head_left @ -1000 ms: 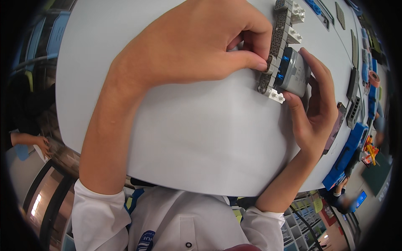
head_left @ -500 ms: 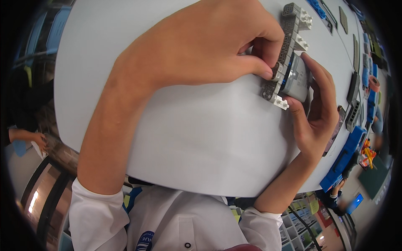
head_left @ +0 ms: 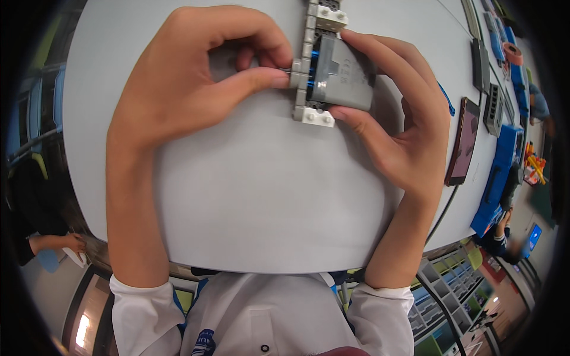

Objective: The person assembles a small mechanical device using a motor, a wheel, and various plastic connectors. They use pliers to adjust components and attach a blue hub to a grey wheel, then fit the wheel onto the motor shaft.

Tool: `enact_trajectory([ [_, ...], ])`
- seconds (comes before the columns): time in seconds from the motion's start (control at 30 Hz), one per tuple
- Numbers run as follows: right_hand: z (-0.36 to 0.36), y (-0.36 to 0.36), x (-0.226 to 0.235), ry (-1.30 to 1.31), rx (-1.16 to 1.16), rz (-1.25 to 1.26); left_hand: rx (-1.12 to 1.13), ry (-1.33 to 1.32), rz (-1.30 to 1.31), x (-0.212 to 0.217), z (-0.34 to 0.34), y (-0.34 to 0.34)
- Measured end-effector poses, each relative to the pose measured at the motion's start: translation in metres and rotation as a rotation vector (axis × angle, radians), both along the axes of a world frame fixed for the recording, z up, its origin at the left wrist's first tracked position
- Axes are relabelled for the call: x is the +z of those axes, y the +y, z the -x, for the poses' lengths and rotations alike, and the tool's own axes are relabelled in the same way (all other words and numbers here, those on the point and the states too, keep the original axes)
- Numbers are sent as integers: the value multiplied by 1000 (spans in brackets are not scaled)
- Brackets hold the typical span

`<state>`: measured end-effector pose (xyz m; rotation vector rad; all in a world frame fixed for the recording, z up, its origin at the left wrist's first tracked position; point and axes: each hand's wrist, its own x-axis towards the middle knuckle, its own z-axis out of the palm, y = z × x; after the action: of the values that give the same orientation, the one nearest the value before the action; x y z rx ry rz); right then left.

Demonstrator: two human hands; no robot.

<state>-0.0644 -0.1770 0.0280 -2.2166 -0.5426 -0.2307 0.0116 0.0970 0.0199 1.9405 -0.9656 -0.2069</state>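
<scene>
Between my hands, above a white table, is a building-set assembly. A grey beam (head_left: 301,89) with white connector blocks (head_left: 318,117) stands along one side of a boxy grey plastic unit (head_left: 346,74), with blue parts showing between them. My right hand (head_left: 412,110) holds the grey unit, its thumb at the near corner and fingers at the far edge. My left hand (head_left: 187,89) is closed in a pinch at the beam's left side, on a thin rod (head_left: 287,70) that meets a round grey piece on the beam. The rod's other end is hidden by the fingers.
A dark phone (head_left: 463,142) lies on the white table (head_left: 267,207) to my right, beside a cable. Beyond it are a blue case (head_left: 502,178), dark devices and a roll of pink tape (head_left: 512,53). Other people's hands (head_left: 74,243) show at the far left and right.
Both hands and the assembly have shifted left in view, and the beam now stands more upright. My left thumb and fingers have drawn back from the beam, with the thin rod now showing.
</scene>
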Motion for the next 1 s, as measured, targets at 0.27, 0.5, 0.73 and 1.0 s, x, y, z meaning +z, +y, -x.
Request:
enact_trajectory([
  [0.27, -1, 1, 4, -29, -6, 25, 20, 33, -66, 7, 4, -1],
  [0.5, 3, 4, 2, 56, -52, -207, -61, 41, -61, 11, 3, 4],
  [0.73, 3, 4, 3, -43, -16, -176, 25, 11, -104, 9, 2, 9],
  [1.0, 4, 6, 1, -41, -44, -181, -34, 5, 42, 0, -4, 7],
])
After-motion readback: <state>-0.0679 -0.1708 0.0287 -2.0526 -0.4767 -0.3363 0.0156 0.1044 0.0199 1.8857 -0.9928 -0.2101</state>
